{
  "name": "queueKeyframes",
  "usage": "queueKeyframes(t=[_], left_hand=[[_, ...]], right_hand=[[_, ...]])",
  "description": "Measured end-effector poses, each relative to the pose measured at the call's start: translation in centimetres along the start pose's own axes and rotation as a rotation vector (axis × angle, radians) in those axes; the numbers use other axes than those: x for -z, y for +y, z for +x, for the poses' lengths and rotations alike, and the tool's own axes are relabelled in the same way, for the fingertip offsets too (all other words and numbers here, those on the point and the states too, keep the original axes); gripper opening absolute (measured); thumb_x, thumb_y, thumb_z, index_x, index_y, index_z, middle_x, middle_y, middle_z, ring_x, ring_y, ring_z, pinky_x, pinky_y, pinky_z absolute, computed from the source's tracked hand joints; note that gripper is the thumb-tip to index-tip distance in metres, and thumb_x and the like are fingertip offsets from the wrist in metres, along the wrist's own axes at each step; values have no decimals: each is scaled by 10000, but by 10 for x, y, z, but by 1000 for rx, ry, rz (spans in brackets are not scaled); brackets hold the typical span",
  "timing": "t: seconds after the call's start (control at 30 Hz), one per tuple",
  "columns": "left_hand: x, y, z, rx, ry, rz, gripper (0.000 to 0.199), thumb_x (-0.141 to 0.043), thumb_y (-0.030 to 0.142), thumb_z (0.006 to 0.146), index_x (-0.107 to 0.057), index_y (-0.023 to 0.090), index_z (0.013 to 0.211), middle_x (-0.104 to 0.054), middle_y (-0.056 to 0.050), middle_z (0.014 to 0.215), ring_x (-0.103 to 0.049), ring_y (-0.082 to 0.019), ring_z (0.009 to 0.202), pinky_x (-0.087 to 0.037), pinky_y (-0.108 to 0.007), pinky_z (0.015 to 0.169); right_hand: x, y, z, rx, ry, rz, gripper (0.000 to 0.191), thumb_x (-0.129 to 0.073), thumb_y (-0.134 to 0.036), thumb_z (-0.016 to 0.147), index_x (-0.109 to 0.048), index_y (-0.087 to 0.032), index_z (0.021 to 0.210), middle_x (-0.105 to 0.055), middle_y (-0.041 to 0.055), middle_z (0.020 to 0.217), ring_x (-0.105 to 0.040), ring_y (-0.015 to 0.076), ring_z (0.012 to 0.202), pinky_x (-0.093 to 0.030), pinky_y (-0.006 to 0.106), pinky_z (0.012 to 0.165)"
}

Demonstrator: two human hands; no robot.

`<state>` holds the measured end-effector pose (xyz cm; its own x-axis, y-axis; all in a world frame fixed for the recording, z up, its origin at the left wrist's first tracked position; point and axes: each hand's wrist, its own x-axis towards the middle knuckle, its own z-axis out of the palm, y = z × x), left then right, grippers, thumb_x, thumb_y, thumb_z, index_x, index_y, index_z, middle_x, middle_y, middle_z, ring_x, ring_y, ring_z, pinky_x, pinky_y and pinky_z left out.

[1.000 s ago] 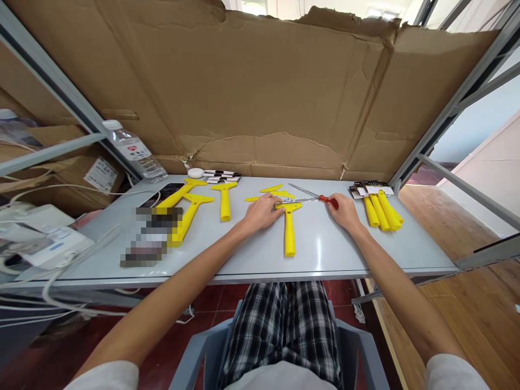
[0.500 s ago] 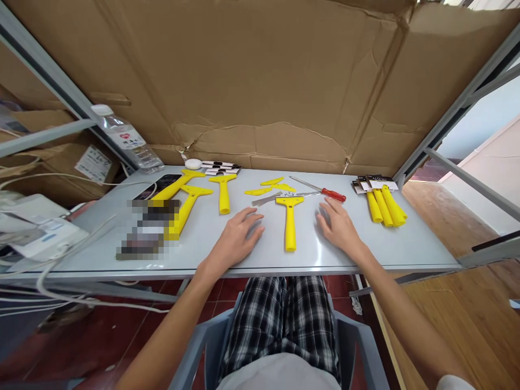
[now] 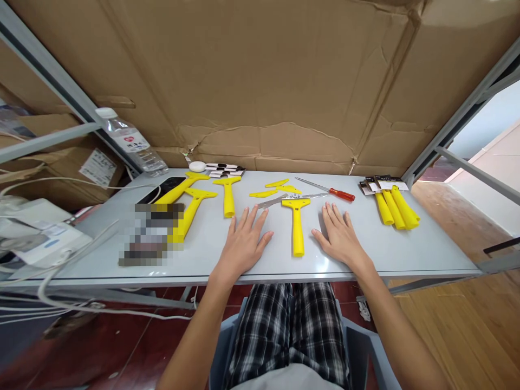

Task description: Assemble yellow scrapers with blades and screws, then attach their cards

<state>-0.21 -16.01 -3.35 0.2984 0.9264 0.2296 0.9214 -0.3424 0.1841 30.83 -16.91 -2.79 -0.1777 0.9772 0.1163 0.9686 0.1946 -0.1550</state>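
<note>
My left hand (image 3: pixel 245 241) lies flat on the grey table (image 3: pixel 203 254) with its fingers spread and nothing in it. On the other side, my right hand (image 3: pixel 337 234) also rests flat, fingers stretched out. Between the two lies a yellow scraper handle (image 3: pixel 298 230), its wide head pointing away from me. Just beyond that head are metal blades (image 3: pixel 273 201) and several yellow plastic pieces (image 3: pixel 263 193). A screwdriver (image 3: pixel 341 194) with a red handle lies beyond my right hand. Left of my left hand is another yellow scraper handle (image 3: pixel 229 200).
Further left lie more yellow scraper handles (image 3: pixel 190 211) beside a blurred patch. Packaged yellow scrapers (image 3: pixel 392 206) are piled at the right. A plastic bottle (image 3: pixel 136 142) leans at the back left, near white cables (image 3: pixel 52 276). Cardboard (image 3: pixel 264 81) walls the back.
Both hands have lowered and flattened onto the table, fingers more outstretched. The whole view has shifted slightly. The scraper parts and screwdriver lie as before.
</note>
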Motion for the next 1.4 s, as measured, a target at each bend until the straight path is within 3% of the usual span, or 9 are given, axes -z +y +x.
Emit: queueKeyframes(t=[0.17,0.37,0.63,0.83,1.0,1.1,1.17,1.27,1.4], left_hand=[[0,1,1,41,-42,75,719,-377,570,1162,-323,251,1804,-180,-147,1884,-238,-481,1719,-249,-762,1345],[-1,0,2,45,-84,112,710,-425,597,1148,-403,264,1775,-239,-145,1869,-257,-509,1704,-240,-784,1337],[-2,-2,1,42,-6,20,774,-403,578,1154,-185,277,1833,-135,-163,1893,-315,-490,1692,-288,-779,1317],[-3,-3,1,32,-23,18,693,-406,564,1150,-380,277,1780,-297,-143,1861,-311,-498,1691,-257,-787,1329],[1,2,-2,36,65,3,658,-458,514,1138,-463,227,1730,-119,-197,1896,-157,-489,1739,-230,-793,1332],[2,4,-4,57,185,26,685,-499,477,1119,-438,186,1737,-17,-205,1901,12,-490,1751,-154,-797,1348],[1,3,-4,62,174,16,715,-486,472,1121,-376,186,1767,-87,-205,1898,-91,-465,1754,-226,-752,1355],[-1,2,-4,48,46,20,634,-444,489,1135,-471,261,1726,-355,-155,1839,-340,-426,1698,-334,-699,1338],[0,2,-3,28,82,50,644,-416,483,1149,-418,275,1759,-237,-132,1881,-246,-414,1735,-263,-731,1356]], right_hand=[[3,-4,-1,-14,-58,-15,943,-229,-761,1102,-173,-152,1819,-114,98,1884,-79,368,1773,-94,751,1395],[3,-6,0,-19,-138,-30,937,-216,-789,1090,-205,-198,1817,-145,72,1880,-104,387,1767,-108,786,1379],[-6,-1,-7,-25,72,3,931,-318,-713,1110,32,-236,1829,-10,95,1895,-85,406,1766,-250,773,1352],[-9,1,-7,9,33,6,859,-313,-713,1116,-151,-264,1830,-196,114,1880,-202,427,1745,-235,799,1344],[-8,1,-9,1,180,31,931,-433,-662,1103,-13,-269,1835,51,121,1901,-79,437,1764,-262,770,1345],[-5,0,-11,32,179,27,888,-467,-630,1102,-95,-294,1835,-12,106,1909,-82,425,1766,-252,737,1364],[-3,-1,-11,59,109,14,780,-429,-608,1122,-216,-329,1819,-151,85,1900,-169,410,1756,-251,733,1367],[0,-2,-12,77,46,-7,704,-385,-610,1137,-341,-338,1785,-249,79,1875,-222,403,1745,-223,759,1365],[0,-1,-12,67,66,-1,732,-358,-641,1135,-322,-321,1792,-244,79,1872,-192,393,1754,-198,779,1364]])
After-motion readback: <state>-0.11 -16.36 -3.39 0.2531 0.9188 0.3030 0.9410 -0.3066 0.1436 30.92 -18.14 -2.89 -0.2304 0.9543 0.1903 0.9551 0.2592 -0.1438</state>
